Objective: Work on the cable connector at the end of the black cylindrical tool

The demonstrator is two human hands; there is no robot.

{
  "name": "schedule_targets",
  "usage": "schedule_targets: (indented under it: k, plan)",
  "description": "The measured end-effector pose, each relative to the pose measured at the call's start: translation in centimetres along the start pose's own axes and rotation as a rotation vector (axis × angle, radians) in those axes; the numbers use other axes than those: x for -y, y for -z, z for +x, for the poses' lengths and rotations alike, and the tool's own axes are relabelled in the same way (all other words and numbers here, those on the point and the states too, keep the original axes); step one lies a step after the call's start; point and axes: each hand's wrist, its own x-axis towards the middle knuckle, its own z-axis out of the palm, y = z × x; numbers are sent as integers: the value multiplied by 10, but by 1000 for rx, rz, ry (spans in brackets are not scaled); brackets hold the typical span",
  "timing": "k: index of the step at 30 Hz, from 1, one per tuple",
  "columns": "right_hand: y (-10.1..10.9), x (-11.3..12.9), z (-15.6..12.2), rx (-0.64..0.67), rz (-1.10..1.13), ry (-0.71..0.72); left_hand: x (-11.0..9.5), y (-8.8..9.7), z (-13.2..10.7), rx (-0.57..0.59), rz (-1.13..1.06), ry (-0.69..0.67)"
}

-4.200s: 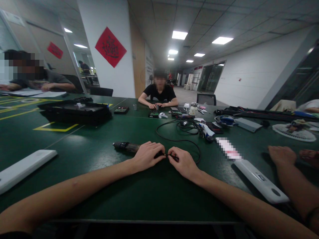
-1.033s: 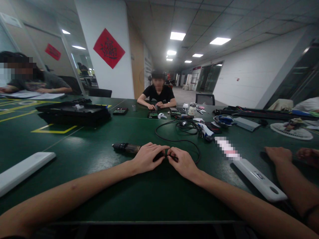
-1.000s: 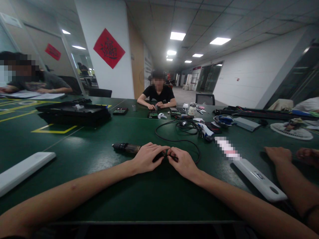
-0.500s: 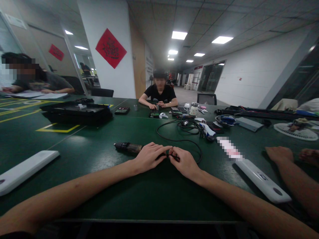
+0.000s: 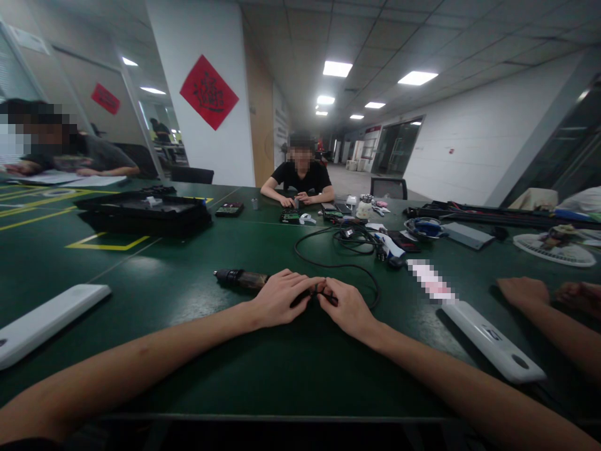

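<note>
A dark cylindrical power tool [image 5: 240, 278] lies on the green table, its black nose with a small metal tip pointing left and a brownish body showing behind it. My left hand [image 5: 283, 297] is closed over the tool's rear end, which it hides. Just to the right, my right hand [image 5: 346, 305] pinches the black cable [image 5: 377, 287] close to that end. The fingertips of both hands meet there, so the exact joint between cable and tool is hidden. From my right hand the cable loops away toward the back of the table.
White elongated casings lie at left [image 5: 54, 322] and right [image 5: 495, 341]. A black tray-like housing [image 5: 145, 216] stands back left. Circuit boards [image 5: 229, 210] and a round white grille [image 5: 554, 250] lie farther off. Another person's hand [image 5: 523, 293] rests at right; a person [image 5: 303, 178] sits opposite.
My fingertips have shifted slightly, the left thumb and right fingers drawing closer together at the cable. The tool stays in place.
</note>
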Motion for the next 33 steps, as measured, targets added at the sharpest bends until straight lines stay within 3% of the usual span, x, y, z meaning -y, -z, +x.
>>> schedule_targets:
  k: [33]
  plan:
    - [-1, -1, 0, -4, 16, -3, 0, -1, 1, -8, 33, 32]
